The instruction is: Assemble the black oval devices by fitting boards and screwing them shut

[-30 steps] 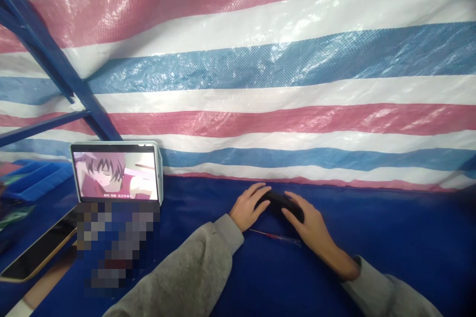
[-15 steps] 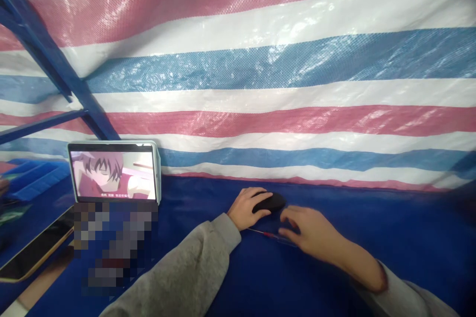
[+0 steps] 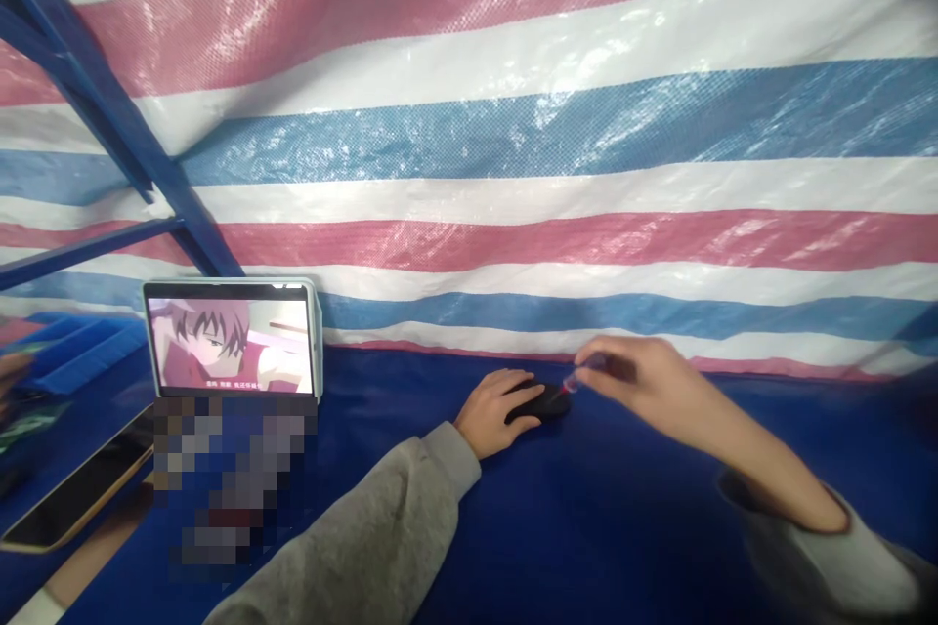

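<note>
A black computer mouse (image 3: pixel 549 402) lies on the dark blue tabletop. My left hand (image 3: pixel 498 413) grips it from the left, thumb on the near side and fingers over the far side and top. To its right, my right hand (image 3: pixel 636 366) is raised and closed on a small screwdriver (image 3: pixel 575 381) with a clear handle and a red collar. The screwdriver slants down to the left over the right end of the mouse. Its thin shaft is hard to see, and I cannot tell whether the tip touches the mouse.
At the left, a tablet (image 3: pixel 233 342) showing a cartoon stands upright, with a phone (image 3: pixel 80 479) in front. Blue trays (image 3: pixel 80 352) sit behind the phone. Another person's forearm (image 3: pixel 103 542) rests at the left edge. A striped sheet (image 3: pixel 557 137) hangs behind the table beside a blue metal frame (image 3: pixel 124 127).
My right hand has picked up the screwdriver from the table and lifted it up and to the right, pointing it at the mouse. My left hand still grips the mouse.
</note>
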The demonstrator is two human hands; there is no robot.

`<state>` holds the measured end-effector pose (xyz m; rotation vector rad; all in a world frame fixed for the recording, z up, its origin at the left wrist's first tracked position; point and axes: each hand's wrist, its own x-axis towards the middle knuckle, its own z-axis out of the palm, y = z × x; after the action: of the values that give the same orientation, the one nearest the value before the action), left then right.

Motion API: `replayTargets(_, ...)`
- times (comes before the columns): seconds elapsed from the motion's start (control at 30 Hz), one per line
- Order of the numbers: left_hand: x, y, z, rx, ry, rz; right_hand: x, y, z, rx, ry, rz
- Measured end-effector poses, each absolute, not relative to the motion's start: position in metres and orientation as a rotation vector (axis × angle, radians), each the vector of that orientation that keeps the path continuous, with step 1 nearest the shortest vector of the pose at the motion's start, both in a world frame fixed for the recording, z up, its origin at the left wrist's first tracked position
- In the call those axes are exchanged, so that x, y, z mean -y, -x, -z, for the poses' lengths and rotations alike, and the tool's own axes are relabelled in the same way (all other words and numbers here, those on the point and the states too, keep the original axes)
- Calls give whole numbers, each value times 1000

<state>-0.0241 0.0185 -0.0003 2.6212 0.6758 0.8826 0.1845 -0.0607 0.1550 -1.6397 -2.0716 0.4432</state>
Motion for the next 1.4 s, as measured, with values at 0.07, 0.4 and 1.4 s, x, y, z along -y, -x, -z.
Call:
replayTargets(0.07, -17, 24, 1, -617, -2701, -886, 54, -183, -165, 1985, 1684, -299)
replayTargets(0.4, -14, 21, 4, -533, -2876, -858, 47, -185, -146, 2083, 1782, -232)
replayTargets(1.4, -10, 20, 2, -528, -2888, -861, 41, -172, -125, 2229, 1930, 123)
